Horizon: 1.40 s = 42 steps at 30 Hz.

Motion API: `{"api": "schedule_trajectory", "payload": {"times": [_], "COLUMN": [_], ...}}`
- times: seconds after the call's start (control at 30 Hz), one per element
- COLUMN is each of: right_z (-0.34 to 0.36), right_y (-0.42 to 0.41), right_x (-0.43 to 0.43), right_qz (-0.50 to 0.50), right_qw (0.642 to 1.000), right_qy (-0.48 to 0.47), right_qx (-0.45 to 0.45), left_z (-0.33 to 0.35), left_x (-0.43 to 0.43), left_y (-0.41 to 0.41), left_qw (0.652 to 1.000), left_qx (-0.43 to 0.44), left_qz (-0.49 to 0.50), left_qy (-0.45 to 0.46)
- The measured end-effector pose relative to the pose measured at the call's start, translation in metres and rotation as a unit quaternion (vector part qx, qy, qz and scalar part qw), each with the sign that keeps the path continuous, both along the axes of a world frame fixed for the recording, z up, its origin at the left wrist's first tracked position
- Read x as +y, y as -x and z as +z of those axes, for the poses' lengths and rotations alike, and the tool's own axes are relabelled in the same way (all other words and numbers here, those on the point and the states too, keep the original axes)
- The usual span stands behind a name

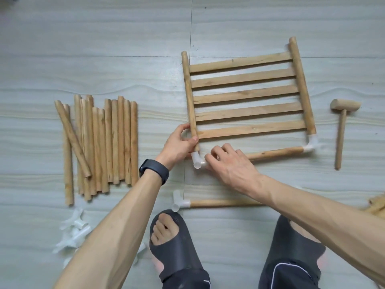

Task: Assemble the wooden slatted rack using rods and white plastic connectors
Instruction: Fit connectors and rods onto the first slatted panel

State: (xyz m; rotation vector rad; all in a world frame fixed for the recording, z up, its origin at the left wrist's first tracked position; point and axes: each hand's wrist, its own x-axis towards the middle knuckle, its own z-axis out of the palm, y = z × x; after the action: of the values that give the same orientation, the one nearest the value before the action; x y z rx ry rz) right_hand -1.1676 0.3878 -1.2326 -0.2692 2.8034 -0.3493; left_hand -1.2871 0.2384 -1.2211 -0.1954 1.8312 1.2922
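Your slatted rack lies flat on the floor, right of centre, five slats running between a left rail and a right rail, the whole panel turned slightly clockwise. Your left hand grasps the near end of the left rail, thumb on the inner side and fingers wrapped round the outer side, just above the white corner connector fitted on that end. Your right hand is curled over the left end of the near rod, fingertips right at the connector's side socket; whether the rod is seated in it is hidden by your fingers. The rod's far end sits in a second connector on the near end of the right rail, so the near edge of the frame is closed on that side. The far ends of both rails are bare. To the right, apart from the frame, lies a wooden mallet, head away from you. Near your feet lies a spare rod with its own connector on the left end. On the left, well apart across an open strip of floor, is the pile of rods, with loose connectors heaped nearer you. Open floor stretches beyond the frame's far edge.
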Motion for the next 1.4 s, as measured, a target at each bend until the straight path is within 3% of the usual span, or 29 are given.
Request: {"api": "schedule_trajectory", "payload": {"times": [0.3, 0.47, 0.6, 0.8, 0.97, 1.1, 1.33, 1.4], "right_z": [0.005, 0.014, 0.027, 0.046, 0.061, 0.072, 0.074, 0.071], "right_y": [-0.012, -0.021, -0.031, -0.041, -0.031, -0.013, 0.009, 0.009], "right_x": [-0.005, 0.011, 0.024, 0.028, 0.028, 0.028, 0.039, 0.04], "right_qz": [-0.032, -0.037, -0.052, -0.064, -0.079, -0.093, -0.119, -0.111], "right_qw": [0.997, 0.99, 0.979, 0.962, 0.943, 0.927, 0.919, 0.926], "right_qy": [0.001, 0.026, 0.074, 0.128, 0.195, 0.229, 0.238, 0.225], "right_qx": [0.071, 0.132, 0.182, 0.232, 0.259, 0.283, 0.292, 0.283], "left_z": [0.0, 0.008, 0.019, 0.044, 0.064, 0.086, 0.113, 0.119], "left_x": [-0.004, -0.014, -0.013, 0.002, 0.008, 0.012, 0.025, 0.024], "left_y": [0.008, 0.013, 0.003, -0.016, -0.014, 0.005, 0.014, 0.017], "left_qw": [0.995, 0.958, 0.92, 0.925, 0.9, 0.9, 0.929, 0.945], "left_qx": [-0.089, -0.204, -0.243, -0.209, -0.16, -0.13, -0.07, -0.042], "left_qz": [0.02, 0.015, -0.009, 0.018, 0.013, 0.0, 0.036, 0.006], "left_qy": [-0.047, -0.198, -0.309, -0.318, -0.404, -0.417, -0.361, -0.326]}}
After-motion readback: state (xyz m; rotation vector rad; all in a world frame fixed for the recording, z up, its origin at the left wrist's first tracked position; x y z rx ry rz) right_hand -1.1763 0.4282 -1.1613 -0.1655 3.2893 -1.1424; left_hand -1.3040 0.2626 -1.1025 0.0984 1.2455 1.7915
